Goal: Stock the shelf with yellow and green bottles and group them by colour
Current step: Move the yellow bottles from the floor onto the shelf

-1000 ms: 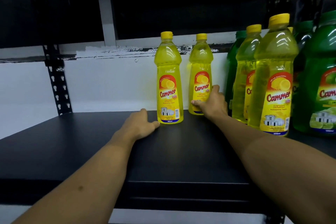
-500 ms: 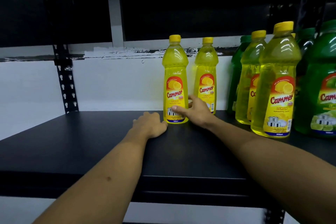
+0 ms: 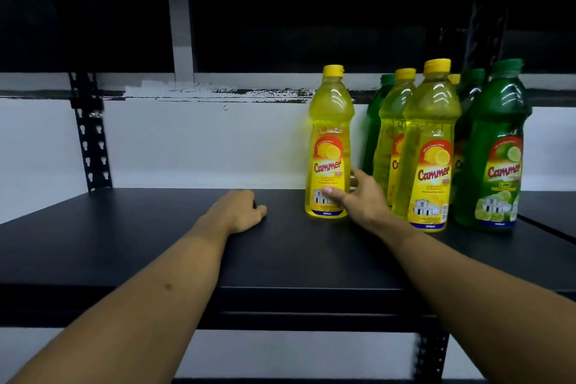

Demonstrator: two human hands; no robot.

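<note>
One view is all you have, the head camera, so take everything from it. Your right hand (image 3: pixel 358 199) is wrapped round the lower part of the lone yellow bottle (image 3: pixel 329 140), thumb across the front of the label and fingers reaching behind it; it is closed on the bottle, which stands upright on the black shelf (image 3: pixel 156 243), its long axis vertical. That bottle lies directly ahead of your right hand and slightly to its left, and clearly to the right of your left hand (image 3: pixel 238 210), so the right arm is the nearer one by far. Your left hand lies knuckles-up on the shelf, fingers curled loosely, holding nothing and well apart from the bottle.

The relation that matters: the mixed cluster stands just beside the held bottle on its right, with open shelf stretching away to the left. My judgement is that any sliding should go leftward, base kept flat, since a tall bottle gripped low could tip.

Now the count. Yellow: the one in your grasp, the front cluster bottle (image 3: pixel 431 146), another behind it (image 3: pixel 394 134), and a fourth showing only a yellow cap (image 3: pixel 454 78), so four visible. Green: the front right bottle (image 3: pixel 498 146), one at the back left (image 3: pixel 375 121), and one partly hidden between (image 3: pixel 470 93), three that I can make out. More may stand hidden behind.
</note>
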